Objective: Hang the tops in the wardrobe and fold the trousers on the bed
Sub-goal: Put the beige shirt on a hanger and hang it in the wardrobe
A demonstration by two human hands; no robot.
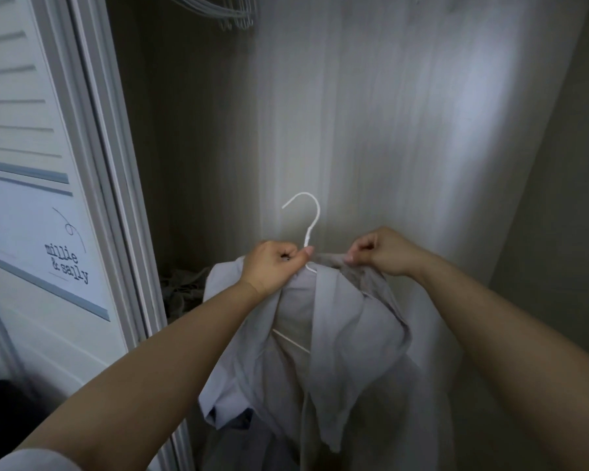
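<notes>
So the whole thing here comes down to the hook: the white wire hanger [306,229] sticks straight up out of the collar of a pale grey shirt [320,334], hook standing between the two hands and curling over to the left, while the row of spare hangers [232,15] it presumably joins is way up at the top edge of the frame, above and a bit left. The rail itself I can't actually see, so the lift is up and slightly left, I'd guess. The left hand [274,265] is the nearer one to the hook, fingers curled tight and pinching the fabric right at the base of the hanger neck. The right hand [381,251] is just on the other side, fingers clenched on the collar edge, pulling it over the hanger's shoulder. The shirt hangs down in front of the person inside the open wardrobe, its long axis vertical, and a bit of the hanger's lower wire shows through the open front, so I'd say it isn't seated evenly yet. Around it: the louvred wardrobe door [31,130] on the left with a "millie & sally" label [67,263], and a crumpled pile of dark cloth [184,287] low in the back corner. Nothing really blocks the way up; the back wall is plain.
</notes>
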